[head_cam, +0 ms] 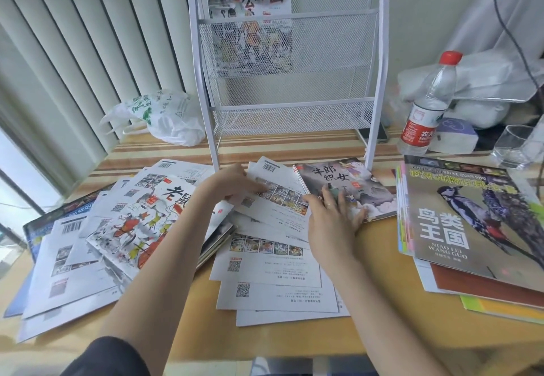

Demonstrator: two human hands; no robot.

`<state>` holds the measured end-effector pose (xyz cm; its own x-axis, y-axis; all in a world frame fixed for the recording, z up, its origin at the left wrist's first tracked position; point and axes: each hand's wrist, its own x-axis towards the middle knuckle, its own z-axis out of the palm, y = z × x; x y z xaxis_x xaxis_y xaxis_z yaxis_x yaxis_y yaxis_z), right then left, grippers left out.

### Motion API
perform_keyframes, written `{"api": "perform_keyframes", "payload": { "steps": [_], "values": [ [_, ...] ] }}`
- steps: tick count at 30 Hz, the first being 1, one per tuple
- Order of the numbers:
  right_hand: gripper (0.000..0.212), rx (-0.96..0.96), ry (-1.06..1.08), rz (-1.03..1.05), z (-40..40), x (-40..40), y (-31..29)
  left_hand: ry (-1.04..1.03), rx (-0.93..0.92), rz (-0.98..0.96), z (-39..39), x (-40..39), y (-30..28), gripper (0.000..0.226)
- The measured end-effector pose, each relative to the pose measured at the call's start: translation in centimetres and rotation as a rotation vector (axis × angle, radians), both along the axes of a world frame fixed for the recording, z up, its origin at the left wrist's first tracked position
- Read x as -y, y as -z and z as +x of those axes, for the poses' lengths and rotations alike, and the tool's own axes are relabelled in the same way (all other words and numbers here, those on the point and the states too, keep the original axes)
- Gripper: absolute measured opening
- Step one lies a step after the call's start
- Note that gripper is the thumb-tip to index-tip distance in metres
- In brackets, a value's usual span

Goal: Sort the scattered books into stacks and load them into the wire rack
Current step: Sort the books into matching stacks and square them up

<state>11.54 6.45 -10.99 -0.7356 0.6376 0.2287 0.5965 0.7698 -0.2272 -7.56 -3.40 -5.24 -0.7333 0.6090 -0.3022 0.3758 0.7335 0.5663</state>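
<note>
Sorting thin glossy books (273, 196): light, floppy, likely slippery, so best pinched at an edge. Left hand (232, 183) grips one; right hand (335, 214) presses flat, fingers straight, on another.

- 牛郎织女 is being shown on the dark-covered book (347, 187) lying under the fingers of the right hand (332, 222).
- 鸟类王国 and NIAO LEI WANG GUO are being displayed on the woodpecker book (471, 216), well right of that hand.
- 愚公移山 is being shown on the book in the wire rack (250, 2), beyond both hands.
- 老鼠 is being displayed on the book (147, 216) just left of the left hand (232, 184).
- 农夫 is being shown on the bottle's red label (418, 131).
</note>
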Motion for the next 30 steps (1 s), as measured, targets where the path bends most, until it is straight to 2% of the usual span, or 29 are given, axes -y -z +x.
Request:
{"api": "perform_keyframes", "payload": {
  "steps": [2,5,8,10,12,15,18,24,30],
  "values": [
    [0.043,-0.007,-0.010,-0.014,0.0,0.0,0.0,0.035,0.037,-0.088,0.1,0.9,0.6,0.051],
    [0.044,-0.016,-0.016,-0.029,0.2,0.1,-0.3,0.062,0.041,-0.099,0.4,1.6,0.5,0.053],
    [0.044,-0.066,-0.081,0.004,0.2,0.2,-0.8,0.111,-0.187,-0.152,1.1,1.7,-0.3,0.055],
    [0.043,-0.135,-0.266,-0.003,0.1,0.7,-1.0,0.163,-0.367,-0.176,1.8,2.3,-0.7,0.054],
    [0.067,-0.073,-0.478,-0.041,-0.3,1.6,-1.2,0.222,-0.447,-0.178,2.5,4.1,-0.8,0.061],
    [0.095,0.127,-0.543,-0.079,-0.8,2.3,-0.6,0.367,-0.254,-0.265,3.7,8.0,-0.7,0.094],
    [0.096,0.224,-0.497,-0.146,-1.0,2.2,-0.4,0.430,-0.227,-0.364,4.5,10.7,0.8,0.103],
    [0.079,0.245,-0.508,-0.067,-1.0,3.1,-0.7,0.361,-0.340,-0.230,4.4,11.7,1.6,0.070],
    [0.050,0.301,-0.459,0.129,-1.3,4.7,-1.8,0.340,-0.463,-0.121,5.0,11.1,0.9,0.054]
  ]
}}
